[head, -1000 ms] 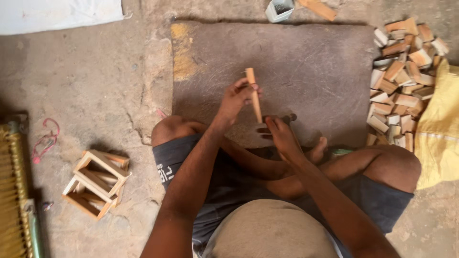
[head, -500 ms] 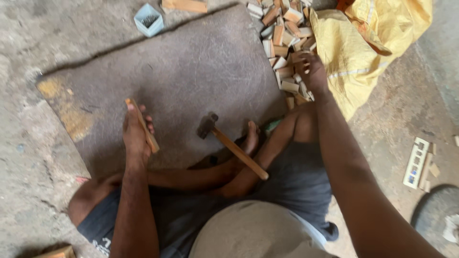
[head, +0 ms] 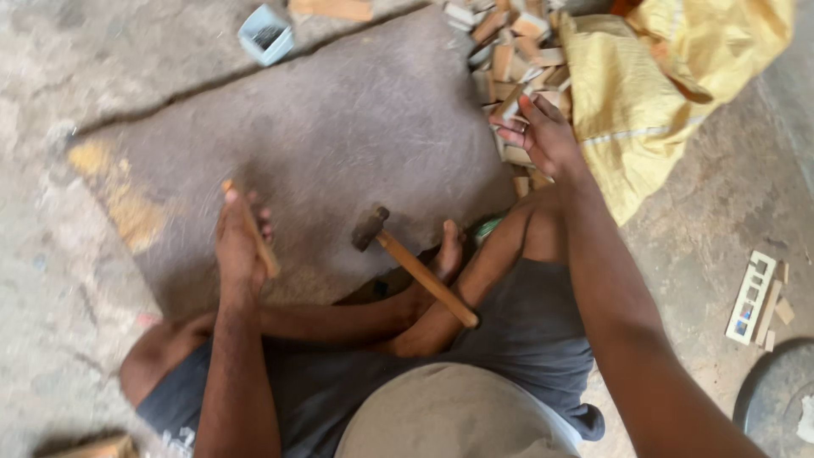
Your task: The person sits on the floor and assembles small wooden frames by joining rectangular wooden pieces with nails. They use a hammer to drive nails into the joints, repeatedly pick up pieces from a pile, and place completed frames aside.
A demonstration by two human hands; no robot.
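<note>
My left hand grips a short wooden stick and holds it on the dark stone slab in front of my crossed legs. My right hand reaches to the pile of small wooden blocks at the slab's far right, fingers spread over the blocks; whether it holds one I cannot tell. A hammer with a wooden handle lies across my legs, its iron head resting on the slab, no hand on it.
A yellow sack lies to the right of the block pile. A small blue box sits at the slab's far edge, with a wooden piece beside it. A small wooden frame lies on the floor at right.
The view swung right. My right hand left the stick, let go of the hammer and reached over to the block pile. My left hand keeps the stick on the slab.
</note>
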